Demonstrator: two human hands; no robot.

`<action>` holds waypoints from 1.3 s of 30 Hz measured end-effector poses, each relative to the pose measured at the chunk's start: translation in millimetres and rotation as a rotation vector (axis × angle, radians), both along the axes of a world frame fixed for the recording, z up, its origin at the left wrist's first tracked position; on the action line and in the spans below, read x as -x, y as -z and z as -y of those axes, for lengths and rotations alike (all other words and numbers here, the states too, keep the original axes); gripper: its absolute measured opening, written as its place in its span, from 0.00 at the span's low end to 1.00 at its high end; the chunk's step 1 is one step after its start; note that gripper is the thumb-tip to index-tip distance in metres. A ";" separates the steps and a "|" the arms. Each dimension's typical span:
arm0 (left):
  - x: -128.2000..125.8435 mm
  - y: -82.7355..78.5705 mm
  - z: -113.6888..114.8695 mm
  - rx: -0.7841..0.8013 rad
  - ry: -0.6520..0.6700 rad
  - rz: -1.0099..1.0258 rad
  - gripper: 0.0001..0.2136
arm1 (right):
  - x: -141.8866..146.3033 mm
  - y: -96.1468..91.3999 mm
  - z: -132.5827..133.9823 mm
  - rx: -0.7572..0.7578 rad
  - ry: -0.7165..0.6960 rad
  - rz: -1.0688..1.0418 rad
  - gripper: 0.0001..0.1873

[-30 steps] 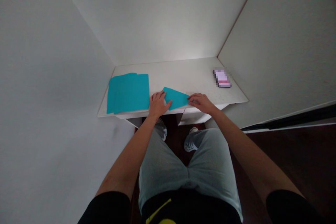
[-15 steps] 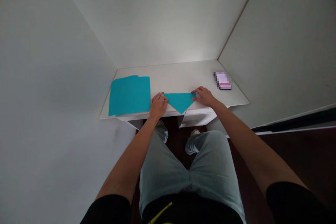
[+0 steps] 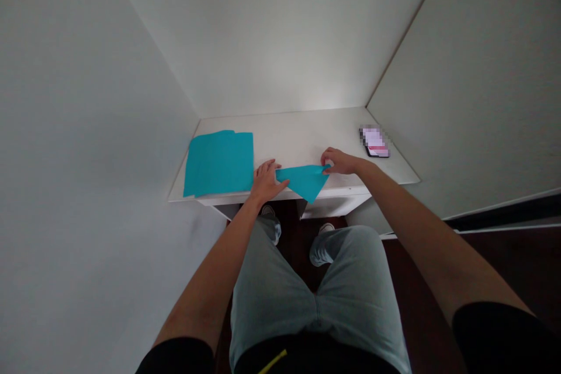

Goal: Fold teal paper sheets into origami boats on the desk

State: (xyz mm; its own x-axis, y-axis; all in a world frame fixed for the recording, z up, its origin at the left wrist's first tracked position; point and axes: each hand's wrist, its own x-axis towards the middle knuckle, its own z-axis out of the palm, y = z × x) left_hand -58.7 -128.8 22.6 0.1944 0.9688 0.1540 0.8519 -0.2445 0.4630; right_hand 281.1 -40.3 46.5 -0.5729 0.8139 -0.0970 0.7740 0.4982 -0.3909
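Note:
A turquoise sheet of paper [image 3: 305, 180], folded into a triangle, lies near the front of the white table, its point towards me and over the front edge. My left hand [image 3: 265, 181] rests at the paper's left corner, with its fingers stretched out and its thumb apart, touching the sheet. At the right corner my right hand [image 3: 339, 161] pinches the paper between thumb and fingers, and that end looks slightly raised. Its fingertips partly hide the corner.
A stack of turquoise sheets [image 3: 221, 163] lies on the left of the white table [image 3: 287, 134]. A phone [image 3: 375, 141] with a blurred screen sits at the right, near the side wall. Walls close in the table at the back and sides.
My right hand has taken hold of the paper's right corner and lifted it a little. The triangle has tilted, its point shifting right. My left thumb has spread further onto the paper.

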 end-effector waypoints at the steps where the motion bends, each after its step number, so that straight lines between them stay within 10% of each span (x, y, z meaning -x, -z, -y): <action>1: 0.1 -0.4 -0.1 0.005 0.000 0.002 0.24 | 1.2 -0.2 1.4 0.012 -0.002 -0.009 0.14; 7: 1.7 -1.8 -1.5 0.019 0.051 0.008 0.23 | 15.7 -1.1 10.8 0.013 0.013 0.024 0.29; 20: 1.2 -1.9 -2.8 0.032 0.049 0.014 0.24 | 8.7 10.0 18.6 0.133 0.190 -0.307 0.11; 31: 3.1 6.8 -6.7 -0.004 0.016 0.077 0.17 | 3.8 6.7 51.6 -0.236 0.574 -0.640 0.23; 39: 3.7 9.5 -9.3 0.000 0.020 0.091 0.17 | 11.9 23.7 77.0 -0.059 0.416 -0.622 0.15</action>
State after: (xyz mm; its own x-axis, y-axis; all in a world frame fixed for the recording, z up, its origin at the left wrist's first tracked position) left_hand -62.4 -119.5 13.2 0.1991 0.9648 0.1720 0.8014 -0.2612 0.5380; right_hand 269.2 -117.3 22.8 -0.1513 0.9692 0.1944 0.5479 0.2459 -0.7996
